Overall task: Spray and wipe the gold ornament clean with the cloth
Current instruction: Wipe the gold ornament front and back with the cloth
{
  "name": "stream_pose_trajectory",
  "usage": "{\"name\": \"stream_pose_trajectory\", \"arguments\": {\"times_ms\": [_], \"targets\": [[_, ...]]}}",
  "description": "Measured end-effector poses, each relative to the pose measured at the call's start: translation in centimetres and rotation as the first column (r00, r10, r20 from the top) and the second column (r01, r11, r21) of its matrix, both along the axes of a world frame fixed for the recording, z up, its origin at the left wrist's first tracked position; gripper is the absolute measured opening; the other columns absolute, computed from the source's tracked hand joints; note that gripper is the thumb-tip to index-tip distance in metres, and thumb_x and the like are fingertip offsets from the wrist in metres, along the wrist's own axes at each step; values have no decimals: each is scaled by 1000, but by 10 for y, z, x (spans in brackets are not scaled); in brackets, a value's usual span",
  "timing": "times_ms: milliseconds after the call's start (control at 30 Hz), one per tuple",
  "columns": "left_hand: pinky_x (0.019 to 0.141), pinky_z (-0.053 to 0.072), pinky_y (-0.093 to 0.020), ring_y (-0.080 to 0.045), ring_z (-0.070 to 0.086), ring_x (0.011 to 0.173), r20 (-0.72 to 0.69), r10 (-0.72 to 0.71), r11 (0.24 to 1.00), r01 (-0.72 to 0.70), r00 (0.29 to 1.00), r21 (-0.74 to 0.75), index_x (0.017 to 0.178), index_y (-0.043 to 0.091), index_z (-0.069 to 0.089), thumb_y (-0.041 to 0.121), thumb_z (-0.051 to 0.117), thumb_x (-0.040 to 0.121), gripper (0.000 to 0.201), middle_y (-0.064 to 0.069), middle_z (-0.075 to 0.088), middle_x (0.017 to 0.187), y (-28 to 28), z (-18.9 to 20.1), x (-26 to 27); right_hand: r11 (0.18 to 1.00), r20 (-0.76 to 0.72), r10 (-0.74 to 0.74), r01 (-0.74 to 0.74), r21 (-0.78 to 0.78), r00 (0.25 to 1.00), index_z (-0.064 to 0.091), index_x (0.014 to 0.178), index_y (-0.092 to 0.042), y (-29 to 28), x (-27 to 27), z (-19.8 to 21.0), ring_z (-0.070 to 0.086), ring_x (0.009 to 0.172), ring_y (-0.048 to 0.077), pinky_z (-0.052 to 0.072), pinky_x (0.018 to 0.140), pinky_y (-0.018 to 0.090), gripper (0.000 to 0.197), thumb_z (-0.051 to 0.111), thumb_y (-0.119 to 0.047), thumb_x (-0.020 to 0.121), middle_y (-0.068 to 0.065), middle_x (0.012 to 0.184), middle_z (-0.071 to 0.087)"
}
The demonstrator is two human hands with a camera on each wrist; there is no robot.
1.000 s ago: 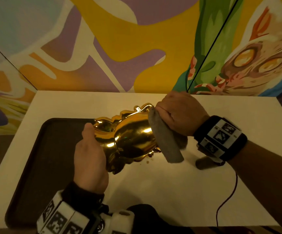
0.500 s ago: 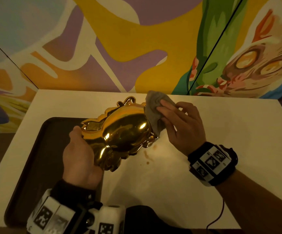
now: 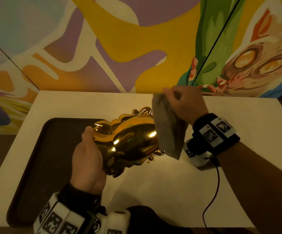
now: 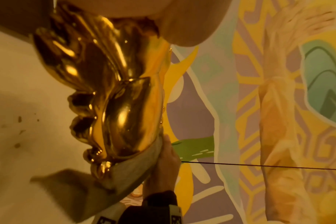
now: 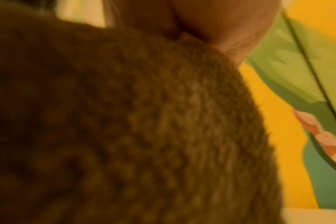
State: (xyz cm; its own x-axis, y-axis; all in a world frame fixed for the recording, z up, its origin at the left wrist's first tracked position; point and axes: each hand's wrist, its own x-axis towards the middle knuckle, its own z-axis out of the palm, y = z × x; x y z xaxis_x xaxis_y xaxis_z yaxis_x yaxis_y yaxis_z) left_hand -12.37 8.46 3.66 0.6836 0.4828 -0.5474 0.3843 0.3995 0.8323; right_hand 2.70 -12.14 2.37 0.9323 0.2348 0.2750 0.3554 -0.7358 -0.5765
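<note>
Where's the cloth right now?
In the head view, the cloth hangs from the right hand, against the ornament's right end, above the white table.

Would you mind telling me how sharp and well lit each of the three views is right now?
Head view: dim, warm light, bright glare spots on the gold ornament, right hand and grey cloth slightly motion-blurred. Left wrist view: sharp on the ornament, with strong reflections; the cloth's hanging edge is smeared. Right wrist view: the cloth fills most of the frame, dark and out of focus.
</note>
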Motion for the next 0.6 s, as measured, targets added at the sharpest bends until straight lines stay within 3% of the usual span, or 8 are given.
{"name": "stream_pose_trajectory", "arguments": {"times_ms": [33, 100, 167, 233, 333, 400, 500, 600], "targets": [[95, 45, -65, -47, 59, 103, -36, -3, 1000, 2, 999, -26, 98, 10, 60, 55, 44, 88, 49, -27, 63, 109, 5, -3, -1, 989, 22, -125, 123, 83, 992, 38, 51, -18, -6, 1, 7, 30, 46, 13, 26, 50, 18, 50, 51, -31, 98, -2, 48, 33], [96, 47, -56, -31, 63, 101, -106, 0, 991, -14, 994, -134, 89, 28, 60, 49, 43, 96, 28, -11, 68, 106, 16, -13, -1, 879, -14, -361, 345, 328, 933, 32, 48, -20, -20, -1, 26, 26, 48, 14, 24, 52, 27, 55, 51, -38, 97, 0, 48, 30], [94, 48, -52, -28, 63, 93, -113, 63, 973, -86, 992, -213, 82, 30, 58, 44, 44, 99, 26, -6, 68, 94, 20, -12, -1, 726, -57, -438, 391, 566, 897, 31, 48, -22, -33, -10, 45, 27, 48, 9, 24, 52, 24, 55, 52, -40, 96, -7, 45, 31], [93, 49, -51, -27, 64, 89, -123, 115, 957, -143, 986, -252, 83, 29, 58, 42, 46, 99, 24, -5, 67, 93, 23, -16, 1, 712, 38, -445, 328, 620, 895, 30, 49, -22, -34, -28, 61, 26, 42, 2, 24, 48, 17, 55, 51, -35, 98, -10, 37, 31], [95, 48, -56, -31, 65, 95, -134, 108, 949, -142, 985, -282, 90, 28, 60, 44, 47, 98, 22, -7, 68, 100, 24, -18, 2, 870, 218, -272, 143, 471, 937, 50, 53, -17, -14, -53, 68, 44, 47, -1, 38, 52, 23, 47, 51, -38, 95, -14, 46, 48], [93, 48, -56, -31, 65, 94, -134, 87, 948, -123, 987, -293, 93, 27, 61, 43, 47, 97, 22, -8, 69, 100, 22, -16, 2, 972, 277, 4, -69, 226, 961, 67, 69, -10, 5, -66, 53, 61, 62, 18, 49, 62, 36, 37, 54, -34, 93, 1, 63, 66], [91, 50, -53, -30, 67, 94, -96, 35, 944, -64, 995, -323, 115, 19, 62, 45, 45, 97, 36, -12, 70, 104, 22, -19, 1, 929, 289, 329, -252, -272, 899, 72, 96, -15, 12, -76, 19, 61, 98, 25, 47, 78, 44, 24, 57, -32, 89, -1, 108, 73], [78, 54, -39, -24, 65, 79, -45, 11, 958, -23, 999, -287, 133, 4, 50, 38, 37, 100, 49, -14, 65, 91, 27, -25, -4, 915, 293, 355, -266, -305, 888, 67, 108, -19, -8, -77, 4, 55, 112, 30, 45, 80, 43, 26, 57, -22, 84, -2, 127, 66]]}}
